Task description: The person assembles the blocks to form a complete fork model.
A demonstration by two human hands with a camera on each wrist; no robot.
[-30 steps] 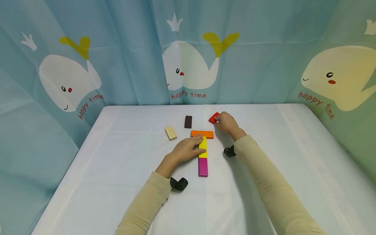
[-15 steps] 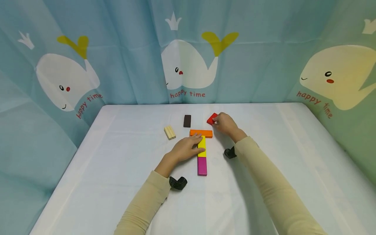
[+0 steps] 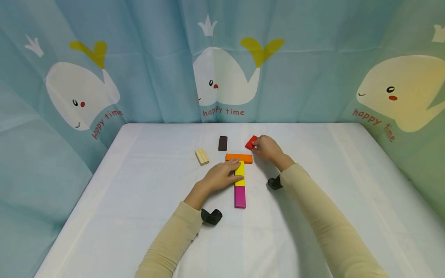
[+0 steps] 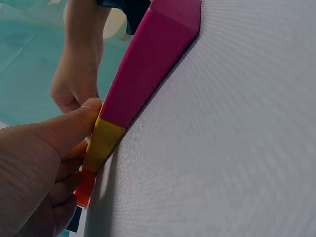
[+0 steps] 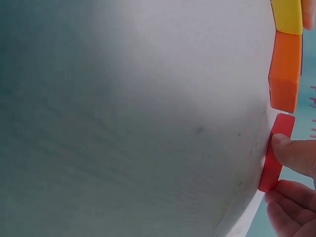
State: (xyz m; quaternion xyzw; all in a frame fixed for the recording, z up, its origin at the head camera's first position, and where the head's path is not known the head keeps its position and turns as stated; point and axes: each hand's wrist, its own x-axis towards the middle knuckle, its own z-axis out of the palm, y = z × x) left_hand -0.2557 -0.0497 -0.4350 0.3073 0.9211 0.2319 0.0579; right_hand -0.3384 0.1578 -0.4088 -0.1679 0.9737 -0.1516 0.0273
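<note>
My right hand [image 3: 269, 148] pinches a red wooden block [image 3: 251, 142] between thumb and fingers, just beyond the right end of an orange block [image 3: 245, 158]. In the right wrist view the thumb lies on the red block [image 5: 276, 155], and a small gap parts it from the orange block [image 5: 286, 74]. My left hand [image 3: 219, 177] rests its extended fingers on a yellow block [image 3: 240, 171] and reaches the orange one. The yellow block runs lengthwise from the orange block to a magenta block [image 3: 240, 197]. In the left wrist view the left thumb presses near the yellow-magenta joint.
A dark brown block [image 3: 223, 143] lies behind the orange block. Left of it is a pale, natural-wood piece [image 3: 202, 157] with lengthwise lines. All sit on a white-covered table [image 3: 139, 193]. A blue curtain [image 3: 153, 77] with whale prints hangs behind the far edge.
The right hand has brought the red block slightly nearer to me and to the left, closer to the orange block. The left hand and the other blocks stay put.
</note>
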